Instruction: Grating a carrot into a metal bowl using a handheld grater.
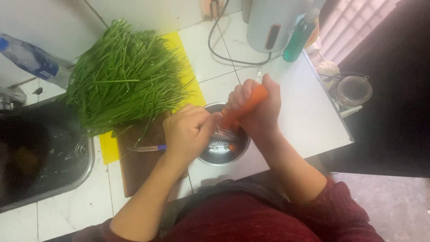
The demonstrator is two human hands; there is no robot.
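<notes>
My right hand (pixel 262 112) grips an orange carrot (pixel 246 105), held slanted with its lower end against a metal grater (pixel 224 134). The grater lies across a round steel bowl (pixel 224 157) on the white counter. My left hand (pixel 186 130) is closed on the grater's left end, steadying it over the bowl. Both forearms reach in from the bottom of the view, with dark red sleeves pushed up.
A big heap of green chives (pixel 125 76) lies on a yellow mat (pixel 188 76), beside a brown cutting board (pixel 139 166) with a purple-handled knife (pixel 150 148). A steel sink (pixel 45 148) is at left. A plastic bottle (pixel 31 60), grey appliance (pixel 271 22), green spray bottle (pixel 300 36) and glass jar (pixel 354 89) stand around.
</notes>
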